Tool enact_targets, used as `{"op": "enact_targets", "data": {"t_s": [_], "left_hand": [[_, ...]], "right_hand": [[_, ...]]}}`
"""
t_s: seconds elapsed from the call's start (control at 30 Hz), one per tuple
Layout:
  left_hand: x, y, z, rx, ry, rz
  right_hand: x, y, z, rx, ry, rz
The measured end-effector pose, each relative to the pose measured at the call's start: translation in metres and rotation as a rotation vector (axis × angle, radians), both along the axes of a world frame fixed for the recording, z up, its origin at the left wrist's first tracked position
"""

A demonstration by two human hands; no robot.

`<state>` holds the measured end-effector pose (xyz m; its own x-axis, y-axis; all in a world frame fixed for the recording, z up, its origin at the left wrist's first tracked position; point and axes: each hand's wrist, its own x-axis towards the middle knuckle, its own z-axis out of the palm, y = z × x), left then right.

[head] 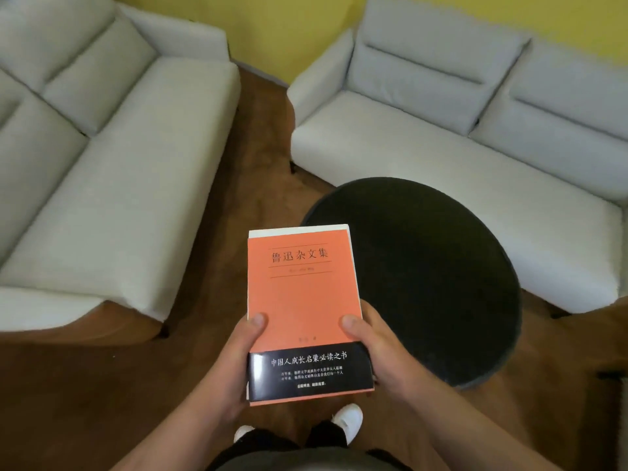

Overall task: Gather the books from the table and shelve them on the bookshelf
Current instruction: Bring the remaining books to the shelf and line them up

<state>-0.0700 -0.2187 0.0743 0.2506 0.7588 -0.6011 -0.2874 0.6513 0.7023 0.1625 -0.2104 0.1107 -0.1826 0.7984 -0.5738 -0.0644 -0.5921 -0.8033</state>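
While the person is standing on the wooden floor (102, 385), both hands are holding an orange book (304, 294) with a black band, cover up, in front of the body by the near rim of the round black table (424, 266). The left hand (234, 362) is curling round its left edge and the right hand (373, 345) round its right edge, each thumb pressing on the cover.

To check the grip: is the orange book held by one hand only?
No, the left hand and the right hand both grip the orange book.
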Motion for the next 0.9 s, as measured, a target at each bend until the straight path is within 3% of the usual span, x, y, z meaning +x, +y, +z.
{"op": "enact_targets", "data": {"t_s": [0.2,0.6,0.9], "left_hand": [[-0.109,-0.039,0.014,-0.015,-0.071,0.32],[-0.281,-0.134,0.026,-0.053,0.029,0.922],[-0.38,-0.129,0.007,-0.1,0.025,1.246]], "right_hand": [[-0.123,0.015,0.008,0.021,-0.001,0.273],[-0.364,0.026,-0.01,-0.001,0.063,0.776],[-0.53,0.074,-0.03,-0.033,0.074,1.11]]}}
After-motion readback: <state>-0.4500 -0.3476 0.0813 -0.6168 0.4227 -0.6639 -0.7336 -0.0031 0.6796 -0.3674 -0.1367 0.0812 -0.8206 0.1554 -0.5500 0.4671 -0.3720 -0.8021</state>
